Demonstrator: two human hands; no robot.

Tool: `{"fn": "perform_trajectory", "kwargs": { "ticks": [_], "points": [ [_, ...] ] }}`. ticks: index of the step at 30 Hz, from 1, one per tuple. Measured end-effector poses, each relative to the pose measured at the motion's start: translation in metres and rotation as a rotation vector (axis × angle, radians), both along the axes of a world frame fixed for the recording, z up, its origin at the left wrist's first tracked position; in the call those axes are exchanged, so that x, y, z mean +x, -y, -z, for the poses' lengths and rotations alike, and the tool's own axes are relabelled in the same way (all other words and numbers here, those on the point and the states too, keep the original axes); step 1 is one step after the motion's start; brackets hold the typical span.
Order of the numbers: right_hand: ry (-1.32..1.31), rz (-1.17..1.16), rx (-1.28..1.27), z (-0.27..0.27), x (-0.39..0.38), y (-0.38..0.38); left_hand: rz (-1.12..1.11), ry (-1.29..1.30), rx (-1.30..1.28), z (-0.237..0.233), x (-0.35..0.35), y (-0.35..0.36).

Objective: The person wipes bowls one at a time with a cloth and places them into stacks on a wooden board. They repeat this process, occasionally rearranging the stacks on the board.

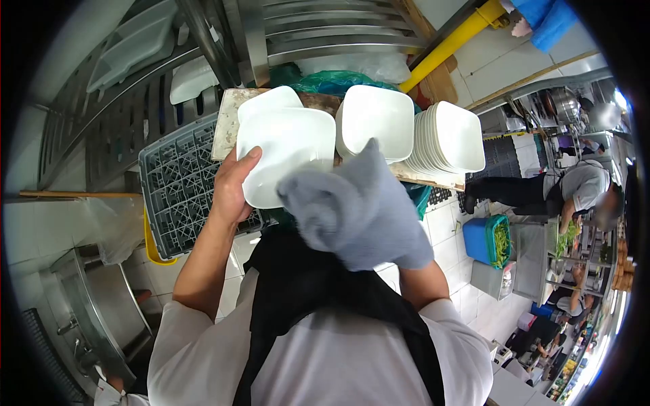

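A white square dish (290, 145) is tilted toward me, its left edge in the grip of my left hand (233, 181), with the thumb on the inner face. My right hand is covered by a grey cloth (365, 210), blurred by motion, which bunches at the dish's lower right side. The fingers inside the cloth are hidden. Just behind the held dish, another white dish (267, 100) lies on a worn board (229, 118). To the right on that board are a stack of white dishes (379, 111) and a taller stack (457, 135) leaning on its side.
A grey plastic rack (183, 183) stands left of the board. Metal shelving (118, 125) and a steel sink (115, 298) are farther left. At right are a blue bin of greens (484, 240) and a co-worker (575, 193). A yellow pole (450, 44) slants behind.
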State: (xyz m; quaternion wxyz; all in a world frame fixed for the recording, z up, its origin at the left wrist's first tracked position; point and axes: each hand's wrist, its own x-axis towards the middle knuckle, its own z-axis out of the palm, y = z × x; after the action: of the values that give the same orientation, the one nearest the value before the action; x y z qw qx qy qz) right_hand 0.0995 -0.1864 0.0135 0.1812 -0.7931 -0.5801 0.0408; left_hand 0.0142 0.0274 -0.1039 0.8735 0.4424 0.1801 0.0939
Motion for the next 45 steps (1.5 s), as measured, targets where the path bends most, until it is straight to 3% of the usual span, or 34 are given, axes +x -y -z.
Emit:
{"fn": "perform_trajectory", "kwargs": {
  "ticks": [1,3,4,6,8,10,13,18,19,21,22,24,25,27,31,33,37,39,40,41,43,45],
  "points": [
    [0.002,-0.005,0.0,0.005,0.006,0.009,-0.021,0.015,0.029,-0.003,0.001,-0.001],
    [-0.502,0.157,0.197,0.024,0.014,0.024,-0.079,0.036,0.074,-0.008,0.004,0.001],
    [-0.503,0.173,0.205,0.029,0.016,0.027,-0.062,0.035,0.078,-0.008,0.004,0.001],
    [-0.238,0.613,0.209,0.036,0.013,0.031,-0.054,0.052,0.094,-0.006,0.002,-0.002],
    [0.189,0.698,0.156,0.039,0.003,0.036,-0.009,0.061,0.1,-0.008,0.003,0.002],
    [0.305,0.683,0.117,0.055,-0.001,0.031,0.148,-0.009,0.196,-0.008,0.005,0.01],
    [0.235,0.554,0.2,0.085,-0.011,0.028,0.128,-0.054,0.225,0.006,0.019,0.039],
    [-0.423,0.276,0.302,0.063,-0.017,0.08,-0.057,-0.088,0.28,0.01,0.058,0.059],
    [-0.496,0.271,0.304,0.056,-0.014,0.093,-0.007,-0.117,0.327,0.005,0.067,0.052],
    [-0.278,0.362,0.181,0.034,-0.011,0.11,-0.002,-0.068,0.399,0.004,0.093,0.045],
    [-0.276,0.362,0.186,0.051,-0.007,0.123,-0.009,-0.058,0.439,0.003,0.106,0.042],
    [-0.26,0.819,0.092,0.1,0.004,0.146,0.035,-0.029,0.481,0.002,0.134,0.036],
    [-0.257,0.82,0.097,0.088,0.005,0.148,0.084,-0.009,0.516,0.003,0.145,0.036],
    [0.009,0.565,0.297,0.056,0.005,0.151,0.115,-0.017,0.605,0.006,0.161,0.038],
    [0.022,0.704,0.075,0.071,-0.006,0.155,0.17,-0.059,0.766,0.026,0.174,0.036],
    [-0.384,0.624,0.188,0.056,-0.01,0.153,0.156,-0.059,0.82,0.037,0.175,0.037],
    [-0.461,0.479,0.235,0.065,-0.01,0.145,0.113,0.06,0.85,0.057,0.175,0.049],
    [-0.218,0.437,0.226,0.084,-0.006,0.136,0.065,-0.039,0.97,0.06,0.168,0.054],
    [-0.223,0.399,0.227,0.088,-0.003,0.131,0.056,-0.131,1.016,0.048,0.164,0.059],
    [-0.292,0.439,0.321,0.091,-0.002,0.126,0.04,-0.207,1.146,0.031,0.155,0.063],
    [-0.588,0.606,0.392,0.084,-0.004,0.121,0.011,-0.175,1.006,0.036,0.139,0.051],
    [-0.545,0.587,0.442,0.088,-0.003,0.12,0.004,-0.171,0.965,0.052,0.119,0.024]
  ]
}}
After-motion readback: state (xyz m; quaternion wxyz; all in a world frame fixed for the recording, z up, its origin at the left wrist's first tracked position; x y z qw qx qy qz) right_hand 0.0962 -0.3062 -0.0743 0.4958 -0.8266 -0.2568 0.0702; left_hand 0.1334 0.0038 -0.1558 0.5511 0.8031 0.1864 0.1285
